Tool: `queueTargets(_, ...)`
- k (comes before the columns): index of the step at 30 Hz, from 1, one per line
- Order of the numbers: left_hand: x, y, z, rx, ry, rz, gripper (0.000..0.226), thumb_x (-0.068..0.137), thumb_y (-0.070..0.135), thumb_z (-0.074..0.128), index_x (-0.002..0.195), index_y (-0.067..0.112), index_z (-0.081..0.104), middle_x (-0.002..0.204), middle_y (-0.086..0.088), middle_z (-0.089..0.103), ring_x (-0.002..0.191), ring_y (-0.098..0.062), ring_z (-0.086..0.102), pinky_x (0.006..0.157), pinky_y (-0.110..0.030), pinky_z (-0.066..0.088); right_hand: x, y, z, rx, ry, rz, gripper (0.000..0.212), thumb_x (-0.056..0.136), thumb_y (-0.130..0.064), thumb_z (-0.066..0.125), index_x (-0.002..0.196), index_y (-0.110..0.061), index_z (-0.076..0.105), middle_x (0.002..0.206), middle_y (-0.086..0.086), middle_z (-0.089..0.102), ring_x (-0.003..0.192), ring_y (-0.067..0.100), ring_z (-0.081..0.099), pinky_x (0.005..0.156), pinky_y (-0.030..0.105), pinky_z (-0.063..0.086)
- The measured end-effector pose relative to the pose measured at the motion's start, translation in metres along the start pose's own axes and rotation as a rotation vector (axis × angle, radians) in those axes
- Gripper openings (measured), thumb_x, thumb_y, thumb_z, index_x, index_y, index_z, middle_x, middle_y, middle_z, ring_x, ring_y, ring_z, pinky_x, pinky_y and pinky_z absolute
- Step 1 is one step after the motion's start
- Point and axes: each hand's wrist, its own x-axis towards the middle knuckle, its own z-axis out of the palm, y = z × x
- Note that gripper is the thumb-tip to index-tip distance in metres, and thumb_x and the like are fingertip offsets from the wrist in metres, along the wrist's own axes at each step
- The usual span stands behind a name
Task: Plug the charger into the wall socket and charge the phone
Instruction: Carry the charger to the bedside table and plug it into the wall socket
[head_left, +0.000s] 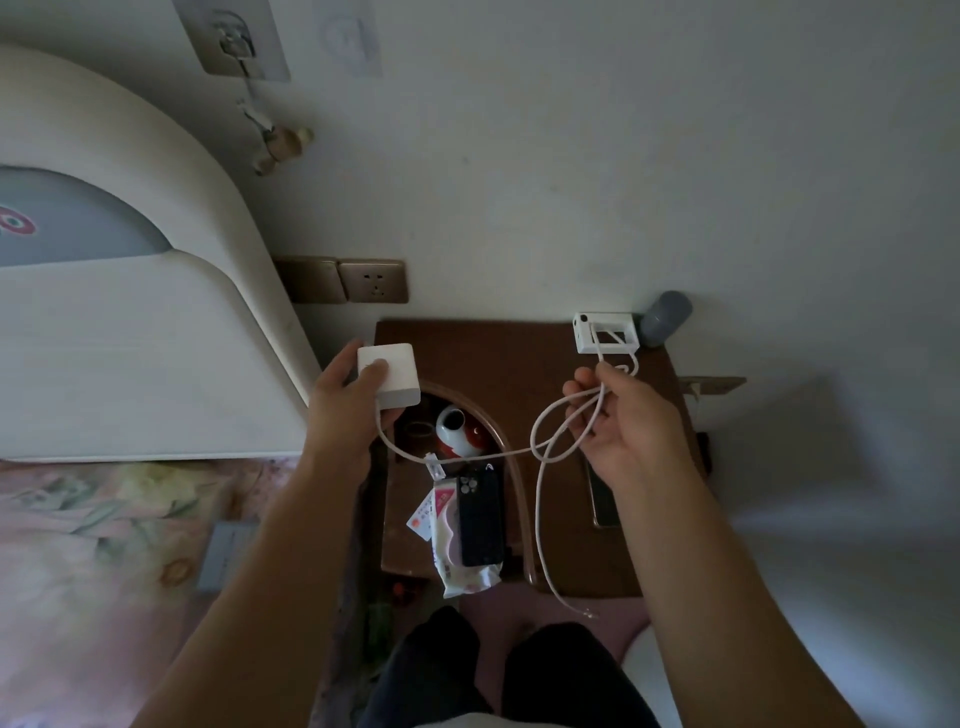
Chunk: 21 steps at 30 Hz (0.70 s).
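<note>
1. My left hand (345, 395) is wrapped around the white charger block (388, 375), thumb on its top face and fingers underneath. I hold it up above the nightstand (519, 358), below and to the right of the wall socket (373, 281), so that I judge it can go to the outlet without regripping.

2. My right hand (618, 421) is closed loosely on a few gathered loops of the white cable (540, 447). I keep the slack bunched there, I think, so it does not drag over the things on the nightstand while the block moves.

3. From the block the cable sags across to my right hand, and its free end hangs down past the front of the nightstand toward the floor.

4. The phone (480, 514) lies camera side up near the front edge of the nightstand, partly on a white packet (452, 540), not yet connected.

5. The socket is empty and in view, just beside the headboard (156, 332); the plate to its left is partly hidden behind it.

6. I cannot see the charger's prongs, so I cannot tell which way they face.

7. The plug at the cable's free end is too small and dim to make out.

8. A flat dark thing under my right wrist is mostly covered; I cannot tell what it is.
</note>
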Motion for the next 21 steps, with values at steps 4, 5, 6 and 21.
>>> queueTargets(4, 0.017, 0.000, 0.003, -0.067, -0.026, -0.038, 0.051, 0.093, 0.016, 0.055, 0.142, 0.025, 0.042, 0.129, -0.004, 0.050, 0.112, -0.023, 0.054, 0.090, -0.038, 0.053, 0.006, 0.007, 0.016, 0.008, 0.001, 0.016, 0.009, 0.092, -0.015, 0.055, 0.089, -0.009, 0.061, 0.083, 0.004, 0.067, 0.076, 0.017, 0.066, 0.069, 0.028, 0.049)
queueTargets(5, 0.020, 0.000, 0.004, -0.096, -0.039, -0.052, 0.051, 0.093, 0.014, 0.055, 0.141, 0.025, 0.043, 0.122, -0.002, 0.053, 0.107, -0.021, 0.055, 0.087, -0.037, 0.054, 0.008, 0.008, 0.020, 0.010, 0.000, 0.017, 0.009, 0.092, -0.015, 0.055, 0.090, -0.008, 0.061, 0.083, 0.005, 0.067, 0.076, 0.017, 0.065, 0.070, 0.028, 0.049)
queueTargets(6, 0.024, 0.001, 0.005, -0.137, -0.053, -0.071, 0.051, 0.092, 0.012, 0.056, 0.140, 0.025, 0.043, 0.114, 0.000, 0.054, 0.104, -0.020, 0.057, 0.084, -0.035, 0.054, 0.009, 0.008, 0.023, 0.008, -0.001, 0.018, 0.009, 0.093, -0.015, 0.055, 0.092, -0.008, 0.061, 0.083, 0.005, 0.067, 0.077, 0.017, 0.065, 0.070, 0.028, 0.049)
queueTargets(21, 0.087, 0.004, 0.026, -0.317, -0.116, -0.224, 0.024, 0.088, 0.004, 0.060, 0.110, 0.010, 0.053, 0.120, -0.017, 0.055, 0.112, -0.033, 0.058, 0.075, -0.037, 0.060, 0.054, 0.016, 0.038, -0.034, 0.025, 0.061, 0.011, 0.091, -0.015, 0.058, 0.099, -0.008, 0.062, 0.088, 0.007, 0.068, 0.084, 0.021, 0.067, 0.067, 0.032, 0.048)
